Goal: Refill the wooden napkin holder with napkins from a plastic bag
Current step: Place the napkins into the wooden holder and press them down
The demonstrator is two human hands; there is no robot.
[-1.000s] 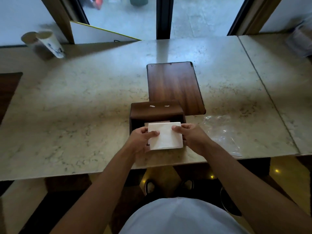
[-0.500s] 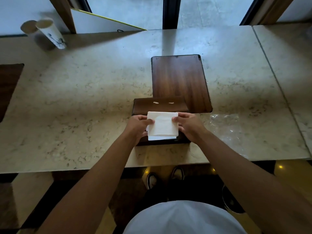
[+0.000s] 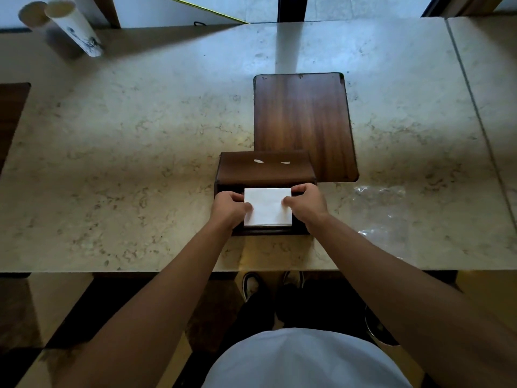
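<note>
Since the earlier frame the napkins [image 3: 268,206] sank lower into the wooden napkin holder [image 3: 264,167] on the tabletop [image 3: 140,135]. Left hand [image 3: 230,207] at 9 o'clock and right hand [image 3: 306,204] at 3 o'clock pinched the stack, fingers [image 3: 288,201] curled closed on its edges.

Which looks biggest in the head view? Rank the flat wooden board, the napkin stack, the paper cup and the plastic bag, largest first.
1. Flat wooden board.
2. Plastic bag, though its clear edges are hard to trace.
3. Napkin stack and paper cup look similar; the cup is farther away, so unranked.
</note>
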